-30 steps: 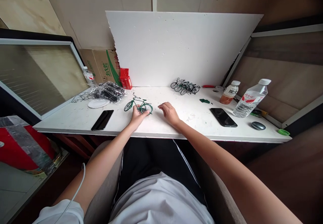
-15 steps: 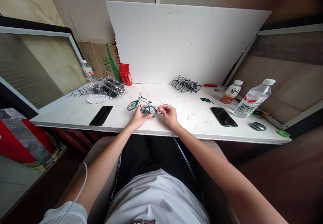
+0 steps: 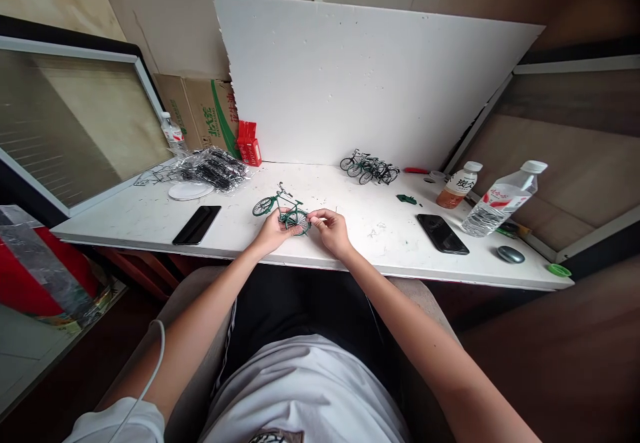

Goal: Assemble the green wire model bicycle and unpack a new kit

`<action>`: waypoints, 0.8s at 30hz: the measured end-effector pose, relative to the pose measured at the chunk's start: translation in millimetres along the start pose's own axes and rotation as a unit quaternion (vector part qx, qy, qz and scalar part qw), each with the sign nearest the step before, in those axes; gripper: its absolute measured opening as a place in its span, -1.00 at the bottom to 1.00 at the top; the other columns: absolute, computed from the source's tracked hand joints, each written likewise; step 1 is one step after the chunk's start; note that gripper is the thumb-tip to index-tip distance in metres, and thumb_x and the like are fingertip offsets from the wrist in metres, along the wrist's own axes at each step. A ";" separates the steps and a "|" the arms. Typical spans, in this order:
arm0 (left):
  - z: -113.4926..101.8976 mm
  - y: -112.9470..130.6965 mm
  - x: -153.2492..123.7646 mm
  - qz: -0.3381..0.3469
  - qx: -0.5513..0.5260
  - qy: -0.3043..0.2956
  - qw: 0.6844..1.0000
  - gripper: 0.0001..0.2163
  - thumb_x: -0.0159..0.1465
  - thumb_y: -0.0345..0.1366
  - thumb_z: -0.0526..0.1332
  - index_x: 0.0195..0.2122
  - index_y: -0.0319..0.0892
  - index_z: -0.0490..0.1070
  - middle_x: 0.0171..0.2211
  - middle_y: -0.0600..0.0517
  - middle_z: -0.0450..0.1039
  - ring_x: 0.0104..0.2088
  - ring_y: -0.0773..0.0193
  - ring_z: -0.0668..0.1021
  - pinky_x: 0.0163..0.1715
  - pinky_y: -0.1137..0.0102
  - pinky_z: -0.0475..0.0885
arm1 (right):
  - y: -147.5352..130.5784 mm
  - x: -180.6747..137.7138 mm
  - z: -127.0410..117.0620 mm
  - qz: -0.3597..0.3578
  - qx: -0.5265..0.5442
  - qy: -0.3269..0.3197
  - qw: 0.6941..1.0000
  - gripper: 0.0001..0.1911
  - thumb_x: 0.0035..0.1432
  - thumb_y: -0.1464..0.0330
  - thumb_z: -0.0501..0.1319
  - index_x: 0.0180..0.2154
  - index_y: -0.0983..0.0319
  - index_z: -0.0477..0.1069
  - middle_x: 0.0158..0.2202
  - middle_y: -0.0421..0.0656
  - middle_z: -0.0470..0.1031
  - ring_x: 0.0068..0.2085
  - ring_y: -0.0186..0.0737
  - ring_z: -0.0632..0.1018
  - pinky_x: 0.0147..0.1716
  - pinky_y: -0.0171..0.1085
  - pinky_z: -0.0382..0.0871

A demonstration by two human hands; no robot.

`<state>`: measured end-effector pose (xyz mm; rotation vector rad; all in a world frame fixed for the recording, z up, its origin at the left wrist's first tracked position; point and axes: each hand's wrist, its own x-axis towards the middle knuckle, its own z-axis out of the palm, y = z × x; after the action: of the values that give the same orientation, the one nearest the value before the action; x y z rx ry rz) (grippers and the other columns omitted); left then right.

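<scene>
A small green model bicycle [image 3: 273, 202] is held just above the front of the white table [image 3: 360, 243], its handlebar up and to the left. My left hand [image 3: 273, 235] grips it near the pedals and rear wheel, thumb across the wheel's lower part. Thumb and forefinger of my right hand [image 3: 333, 231] are pinched at the back edge of the rear wheel. Whether a tiny part sits between those fingertips is too small to make out.
Several finished model bicycles [image 3: 370, 167] stand at the back. Plastic-wrapped black parts [image 3: 215, 168] and a white disc [image 3: 190, 191] lie left. Phones lie on both sides, the left phone [image 3: 197, 225] and right phone [image 3: 443, 234]. Bottles, one large water bottle [image 3: 505, 200], stand right.
My right hand has moved slightly left, its fingertips now against the rear wheel. My left hand keeps its hold on the bicycle. The view has tilted a little.
</scene>
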<state>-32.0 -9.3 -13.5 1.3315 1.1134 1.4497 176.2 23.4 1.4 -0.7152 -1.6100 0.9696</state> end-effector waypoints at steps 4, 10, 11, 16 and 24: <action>-0.6 2.5 -1.0 -0.005 -0.014 -0.010 1.000 -0.29 -0.01 -0.07 0.69 0.06 -0.15 0.39 -0.09 -0.08 0.67 -0.16 0.10 0.73 0.04 0.09 0.64 | 0.7 -0.9 0.0 -0.002 0.000 -0.014 1.000 -0.60 0.26 -0.04 0.41 -0.22 0.16 0.68 -0.13 -0.06 0.75 -0.08 -0.01 0.69 -0.04 -0.10 0.54; 2.5 10.2 -5.3 -0.002 -0.054 -0.008 0.999 -0.31 0.04 -0.11 0.68 0.08 -0.15 0.35 -0.09 -0.08 0.68 -0.12 0.11 0.72 0.09 0.07 0.63 | 0.6 -2.9 -1.0 -0.027 -0.068 0.007 0.997 -0.70 0.34 0.07 0.36 -0.18 0.15 0.71 -0.08 -0.03 0.69 -0.01 0.00 0.63 -0.09 -0.11 0.50; 3.1 11.6 -6.0 -0.001 -0.058 -0.005 0.998 -0.31 0.04 -0.11 0.68 0.07 -0.15 0.35 -0.09 -0.08 0.68 -0.12 0.11 0.72 0.10 0.07 0.63 | 0.6 -3.1 -1.1 -0.031 -0.079 0.012 0.996 -0.71 0.34 0.08 0.36 -0.18 0.15 0.71 -0.07 -0.02 0.67 0.01 0.00 0.62 -0.10 -0.11 0.49; 4.5 16.9 -7.9 -0.004 -0.068 0.008 0.998 -0.31 0.05 -0.12 0.67 0.08 -0.15 0.36 -0.07 -0.09 0.68 -0.06 0.09 0.71 0.15 0.05 0.60 | 0.7 -3.4 -1.4 -0.039 -0.081 -0.009 0.996 -0.81 0.27 0.20 0.42 -0.13 0.13 0.70 -0.01 -0.02 0.62 0.06 -0.01 0.60 -0.06 -0.11 0.51; 4.2 17.9 -8.6 0.001 -0.070 0.008 0.997 -0.33 0.04 -0.14 0.67 0.07 -0.15 0.37 -0.07 -0.09 0.68 -0.06 0.08 0.71 0.15 0.07 0.58 | 4.3 -2.8 -1.2 -0.034 -0.072 -0.027 0.996 -0.82 0.27 0.24 0.40 -0.11 0.14 0.67 0.01 -0.03 0.60 0.09 -0.01 0.61 -0.01 -0.07 0.55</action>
<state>-27.6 -21.6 2.0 1.2248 1.0012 1.5153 178.0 23.5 -3.6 -0.7321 -1.7534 0.8368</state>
